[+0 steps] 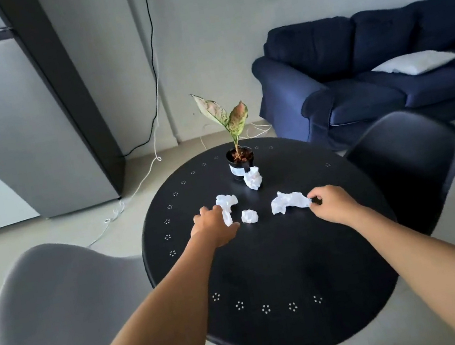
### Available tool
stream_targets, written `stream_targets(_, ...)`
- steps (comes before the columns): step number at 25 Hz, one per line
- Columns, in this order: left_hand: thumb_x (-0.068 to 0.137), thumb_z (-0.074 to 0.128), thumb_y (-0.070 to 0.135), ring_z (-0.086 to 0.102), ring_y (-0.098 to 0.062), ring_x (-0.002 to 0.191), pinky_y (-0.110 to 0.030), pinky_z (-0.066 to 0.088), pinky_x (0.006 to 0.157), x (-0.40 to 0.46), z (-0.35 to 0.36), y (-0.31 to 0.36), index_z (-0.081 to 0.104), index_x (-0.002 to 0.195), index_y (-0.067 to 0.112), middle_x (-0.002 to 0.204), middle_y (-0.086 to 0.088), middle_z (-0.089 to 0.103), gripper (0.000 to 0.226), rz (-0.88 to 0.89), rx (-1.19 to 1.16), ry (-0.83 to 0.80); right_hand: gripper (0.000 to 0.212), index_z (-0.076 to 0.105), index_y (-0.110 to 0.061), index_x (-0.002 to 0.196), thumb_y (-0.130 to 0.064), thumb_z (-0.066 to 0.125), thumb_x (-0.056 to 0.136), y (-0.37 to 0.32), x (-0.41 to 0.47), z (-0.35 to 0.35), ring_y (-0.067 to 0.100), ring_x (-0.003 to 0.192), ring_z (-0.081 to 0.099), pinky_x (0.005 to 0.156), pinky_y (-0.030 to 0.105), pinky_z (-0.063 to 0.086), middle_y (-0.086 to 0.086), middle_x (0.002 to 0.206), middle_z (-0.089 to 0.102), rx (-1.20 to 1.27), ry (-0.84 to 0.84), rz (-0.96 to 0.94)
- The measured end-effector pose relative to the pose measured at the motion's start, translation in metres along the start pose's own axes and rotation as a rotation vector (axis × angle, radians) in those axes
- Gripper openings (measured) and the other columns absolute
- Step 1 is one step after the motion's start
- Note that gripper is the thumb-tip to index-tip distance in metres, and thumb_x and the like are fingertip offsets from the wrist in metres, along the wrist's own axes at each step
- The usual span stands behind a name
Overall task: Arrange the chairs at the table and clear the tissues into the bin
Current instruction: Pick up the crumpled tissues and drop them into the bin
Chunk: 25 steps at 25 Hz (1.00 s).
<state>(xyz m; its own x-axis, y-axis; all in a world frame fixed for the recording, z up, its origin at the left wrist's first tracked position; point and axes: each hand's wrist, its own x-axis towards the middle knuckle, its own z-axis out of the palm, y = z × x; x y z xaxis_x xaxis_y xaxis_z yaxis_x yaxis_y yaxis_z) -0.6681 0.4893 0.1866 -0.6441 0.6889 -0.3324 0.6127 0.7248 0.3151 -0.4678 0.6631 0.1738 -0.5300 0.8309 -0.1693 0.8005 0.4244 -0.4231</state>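
Observation:
Several crumpled white tissues lie on the round black table [268, 271]. My left hand [214, 226] grips the left tissue [227, 204] between thumb and fingers. My right hand [332, 204] pinches the right end of a long tissue [289, 201]. A small tissue ball [249, 216] sits between my hands, untouched. Another tissue [253, 178] rests against the plant pot. A grey chair [62, 311] stands at the table's left and a black chair [408, 168] at its right.
A potted plant [240, 161] stands at the table's far side. A dark blue sofa [369, 71] with a white cushion [415, 63] is behind on the right. A tall grey fridge [28, 116] and cables on the floor [133, 195] are on the left.

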Motion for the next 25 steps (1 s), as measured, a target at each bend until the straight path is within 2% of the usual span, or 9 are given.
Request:
stream_targets(5, 0.07, 0.062, 0.066, 0.033, -0.034, 0.131, -0.045, 0.039, 0.102, 0.06, 0.024, 0.006, 0.018, 0.147, 0.03, 0.143, -0.01, 0.03, 0.095, -0.038, -0.068, -0.04, 0.06, 0.035, -0.034, 0.143, -0.043, 0.053, 0.087, -0.024, 0.066, 0.035, 0.036, 0.128, 0.037, 0.103, 0.041, 0.039, 0.012, 0.141, 0.036, -0.162, -0.209, 0.069)
stream_targets(8, 0.066, 0.061, 0.071, 0.03, -0.033, 0.133, -0.047, 0.039, 0.101, 0.085, 0.042, 0.017, 0.019, 0.145, 0.042, 0.148, -0.007, 0.022, 0.094, -0.015, -0.056, -0.095, 0.066, 0.026, -0.045, 0.145, -0.047, 0.054, 0.085, -0.025, 0.092, 0.051, 0.036, 0.132, 0.03, 0.106, 0.043, 0.037, 0.008, 0.147, 0.026, -0.198, -0.275, 0.114)
stream_targets(10, 0.071, 0.05, 0.075, 0.029, -0.032, 0.134, -0.046, 0.038, 0.101, 0.097, 0.051, 0.022, 0.027, 0.143, 0.041, 0.152, -0.003, 0.02, 0.083, -0.019, -0.057, -0.129, 0.06, 0.032, -0.046, 0.142, -0.042, 0.054, 0.087, -0.024, 0.099, 0.06, 0.034, 0.13, 0.033, 0.104, 0.041, 0.039, 0.007, 0.146, 0.027, -0.217, -0.299, 0.102)
stream_targets(13, 0.094, 0.03, 0.05, 0.035, -0.032, 0.13, -0.042, 0.038, 0.1, 0.11, 0.061, 0.025, 0.041, 0.139, 0.024, 0.149, -0.004, 0.031, 0.053, -0.043, -0.069, -0.104, 0.04, 0.059, -0.034, 0.123, -0.025, 0.052, 0.085, -0.022, 0.103, 0.067, 0.032, 0.12, 0.048, 0.097, 0.04, 0.048, 0.008, 0.129, 0.043, -0.209, -0.311, 0.082)
stream_targets(15, 0.094, 0.037, 0.027, 0.04, -0.029, 0.125, -0.038, 0.042, 0.094, 0.114, 0.063, 0.02, 0.05, 0.13, 0.017, 0.14, -0.005, 0.041, 0.04, -0.058, -0.028, -0.038, 0.033, 0.069, -0.019, 0.106, -0.013, 0.051, 0.079, -0.021, 0.105, 0.07, 0.033, 0.11, 0.056, 0.091, 0.037, 0.051, 0.007, 0.117, 0.05, -0.172, -0.262, 0.132)
stream_targets(17, 0.088, 0.05, 0.018, 0.046, -0.028, 0.12, -0.035, 0.046, 0.087, 0.113, 0.061, 0.013, 0.056, 0.125, 0.014, 0.133, -0.005, 0.045, 0.038, -0.083, -0.028, 0.0, 0.032, 0.071, -0.007, 0.095, -0.005, 0.046, 0.075, -0.022, 0.104, 0.069, 0.03, 0.083, 0.06, 0.073, 0.026, 0.052, 0.006, 0.098, 0.056, -0.128, -0.189, 0.243)
stream_targets(20, 0.082, 0.055, 0.006, 0.057, -0.03, 0.112, -0.034, 0.049, 0.084, 0.106, 0.055, 0.007, 0.061, 0.122, 0.011, 0.127, -0.01, 0.053, 0.041, -0.073, -0.001, 0.081, 0.018, 0.049, -0.005, 0.052, 0.001, 0.036, 0.062, -0.02, 0.092, 0.064, 0.02, 0.05, 0.035, 0.047, 0.015, 0.028, 0.003, 0.065, 0.043, -0.134, -0.173, 0.308)
stream_targets(22, 0.081, 0.052, 0.003, 0.058, -0.03, 0.109, -0.035, 0.05, 0.084, 0.095, 0.049, 0.011, 0.06, 0.125, 0.013, 0.126, -0.011, 0.054, 0.045, -0.023, -0.002, 0.156, 0.016, 0.034, -0.012, 0.048, 0.001, 0.034, 0.057, -0.012, 0.075, 0.057, 0.021, 0.052, 0.034, 0.045, 0.014, 0.023, 0.002, 0.063, 0.042, -0.074, -0.155, 0.311)
stream_targets(25, 0.082, 0.05, 0.004, 0.059, -0.033, 0.099, -0.034, 0.045, 0.071, 0.066, 0.039, 0.032, 0.064, 0.106, 0.0, 0.117, -0.014, 0.055, 0.028, 0.044, -0.038, 0.268, 0.017, 0.027, -0.013, 0.048, 0.002, 0.032, 0.054, 0.007, 0.036, 0.037, 0.022, 0.056, 0.034, 0.044, 0.016, 0.019, 0.004, 0.065, 0.043, 0.039, -0.05, 0.314)
